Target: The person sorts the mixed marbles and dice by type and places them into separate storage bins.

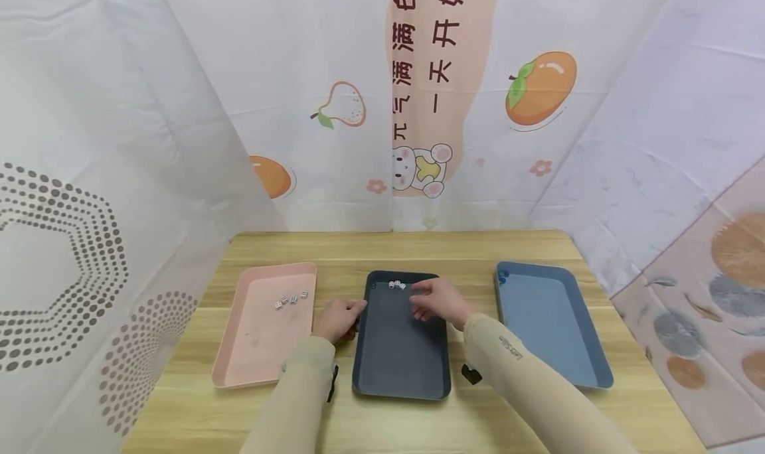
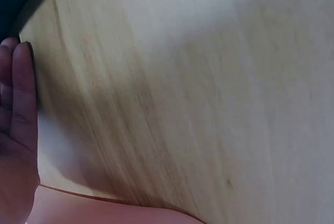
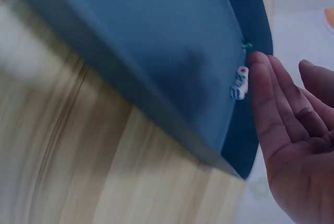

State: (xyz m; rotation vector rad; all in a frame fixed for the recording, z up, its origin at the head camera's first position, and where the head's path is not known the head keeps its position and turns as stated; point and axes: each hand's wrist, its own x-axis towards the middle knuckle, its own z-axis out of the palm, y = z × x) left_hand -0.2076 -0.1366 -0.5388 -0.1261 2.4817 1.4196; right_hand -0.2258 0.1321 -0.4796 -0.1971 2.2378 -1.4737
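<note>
A dark grey-blue tray [image 1: 402, 381] lies between the two hands. Along its far wall sit white dice [image 1: 397, 284], seen in the right wrist view as a short row. A tiny dark green piece [image 3: 247, 45] lies beyond them, near the far left corner. My left hand [image 1: 339, 320] grips the tray's left rim; one fingertip shows over that rim in the right wrist view. Fingers extended and holding nothing, my right hand [image 1: 439, 301] is over the tray's far right part, its fingertips close beside the dice; whether they touch cannot be told.
On the left lies a pink tray [image 1: 263, 364] with several white dice [image 1: 291, 300]. At the right is a blue tray [image 1: 552, 334], with small dark blue pieces [image 1: 503, 277] in its far left corner. A wooden table [image 1: 394, 248] carries all; a printed curtain [image 1: 335, 168] hangs behind.
</note>
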